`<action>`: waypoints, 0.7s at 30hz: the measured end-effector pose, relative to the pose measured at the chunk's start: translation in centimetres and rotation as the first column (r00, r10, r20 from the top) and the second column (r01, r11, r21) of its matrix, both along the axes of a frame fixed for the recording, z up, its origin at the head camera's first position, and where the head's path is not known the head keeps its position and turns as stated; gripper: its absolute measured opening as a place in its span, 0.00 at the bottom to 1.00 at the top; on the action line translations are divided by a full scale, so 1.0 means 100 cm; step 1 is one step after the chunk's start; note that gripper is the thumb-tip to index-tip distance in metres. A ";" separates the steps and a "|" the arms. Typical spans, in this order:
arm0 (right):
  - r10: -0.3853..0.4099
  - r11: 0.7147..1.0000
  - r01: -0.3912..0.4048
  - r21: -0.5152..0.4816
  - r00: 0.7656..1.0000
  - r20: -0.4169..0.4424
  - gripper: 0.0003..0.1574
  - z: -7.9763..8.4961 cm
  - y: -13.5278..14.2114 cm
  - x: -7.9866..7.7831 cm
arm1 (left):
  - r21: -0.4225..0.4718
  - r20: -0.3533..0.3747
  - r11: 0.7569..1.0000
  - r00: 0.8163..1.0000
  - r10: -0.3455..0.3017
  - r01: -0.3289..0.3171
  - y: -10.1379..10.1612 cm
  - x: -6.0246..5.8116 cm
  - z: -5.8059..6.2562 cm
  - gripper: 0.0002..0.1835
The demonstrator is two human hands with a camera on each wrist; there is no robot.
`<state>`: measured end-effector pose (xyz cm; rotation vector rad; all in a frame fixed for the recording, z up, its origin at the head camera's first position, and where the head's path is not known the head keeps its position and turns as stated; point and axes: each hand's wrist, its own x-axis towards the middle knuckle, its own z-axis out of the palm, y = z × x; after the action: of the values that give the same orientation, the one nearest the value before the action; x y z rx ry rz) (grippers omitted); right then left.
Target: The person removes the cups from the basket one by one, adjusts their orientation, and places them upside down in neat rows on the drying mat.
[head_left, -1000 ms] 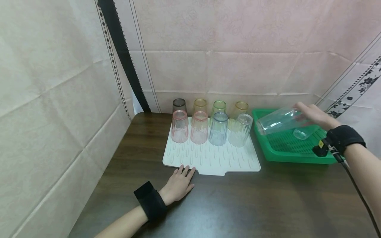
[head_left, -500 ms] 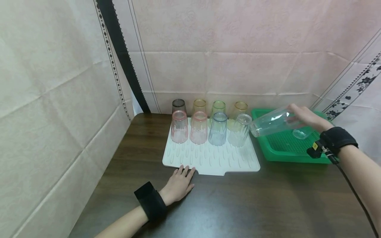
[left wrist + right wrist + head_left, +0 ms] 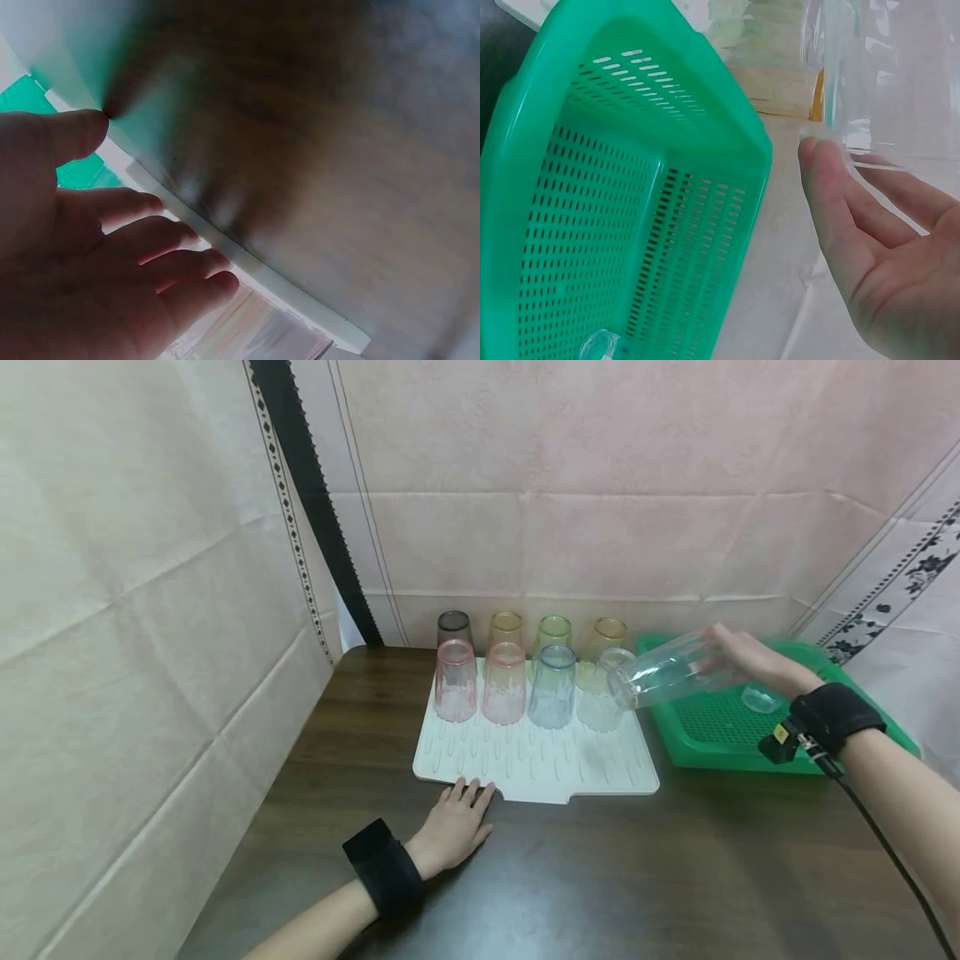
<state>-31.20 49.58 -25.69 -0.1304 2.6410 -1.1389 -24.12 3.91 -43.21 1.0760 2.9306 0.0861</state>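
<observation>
My right hand [image 3: 738, 656] pinches a tall clear glass [image 3: 652, 677] near its rim and holds it tilted on its side. The glass spans from the green basket [image 3: 697, 756] to the right edge of the white draining board [image 3: 517, 768], its base overlapping the clear upturned glass [image 3: 596, 710] there. In the right wrist view thumb and fingers grip the edge of the held clear glass [image 3: 900, 82]. My left hand [image 3: 448, 828] lies with fingers spread, fingertips on the board's front edge; the left wrist view shows those fingertips [image 3: 217, 262] along the white edge.
Upturned glasses stand in two rows on the board: pink glasses [image 3: 455, 689] and a blue glass [image 3: 553, 693] in front, with grey [image 3: 453, 625], yellow and green ones behind. Another clear glass [image 3: 761, 697] lies in the basket. Cloth walls [image 3: 600, 543] rise close behind the table.
My right hand has moved left with the tilted clear glass, from over the basket to the board's right edge. The left hand has stayed in place.
</observation>
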 end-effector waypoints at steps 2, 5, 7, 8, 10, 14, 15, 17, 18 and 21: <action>0.002 1.000 -0.002 0.003 1.000 -0.002 0.46 0.000 -0.002 0.001 | 0.001 0.002 1.000 1.000 0.001 -0.001 0.000 0.000 -0.001 0.30; 0.008 1.000 -0.008 0.004 1.000 -0.002 0.47 -0.001 -0.005 0.002 | 0.001 0.001 1.000 1.000 0.004 -0.004 0.000 0.000 -0.001 0.30; 0.009 1.000 -0.009 -0.005 1.000 -0.001 0.47 -0.002 -0.009 0.002 | -0.001 -0.004 1.000 1.000 0.005 -0.005 0.000 0.000 -0.002 0.30; 0.013 1.000 -0.013 -0.012 1.000 -0.002 0.47 -0.002 -0.011 0.002 | -0.001 -0.006 1.000 1.000 0.005 -0.005 -0.001 0.000 -0.001 0.30; 0.033 0.999 -0.033 -0.025 0.999 -0.002 0.47 -0.003 -0.016 0.001 | -0.007 -0.009 1.000 1.000 0.005 -0.005 -0.001 0.001 -0.001 0.30; 0.071 0.995 -0.070 -0.066 0.997 0.013 0.48 -0.005 -0.030 -0.002 | -0.014 -0.009 1.000 1.000 0.009 -0.009 -0.002 0.003 0.000 0.30; 0.079 0.994 -0.077 -0.079 0.997 0.020 0.48 -0.005 -0.034 -0.003 | -0.019 -0.012 1.000 1.000 0.010 -0.010 -0.002 0.003 -0.001 0.30; 0.086 0.991 -0.083 -0.101 0.996 0.030 0.48 -0.006 -0.042 -0.005 | -0.025 -0.022 1.000 1.000 0.011 -0.011 -0.001 0.004 -0.001 0.30; 0.091 0.990 -0.087 -0.110 0.995 0.032 0.48 -0.006 -0.045 -0.006 | -0.032 -0.030 0.999 0.999 0.011 -0.012 0.000 0.004 0.000 0.30; 0.099 0.988 -0.093 -0.124 0.994 0.042 0.46 -0.007 -0.052 -0.008 | -0.048 -0.044 0.999 0.999 0.011 -0.013 0.002 0.004 0.000 0.30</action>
<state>-31.98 44.33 -26.44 -0.2475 2.4944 -1.2540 -23.75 4.07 -43.20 1.0678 2.9616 -0.0084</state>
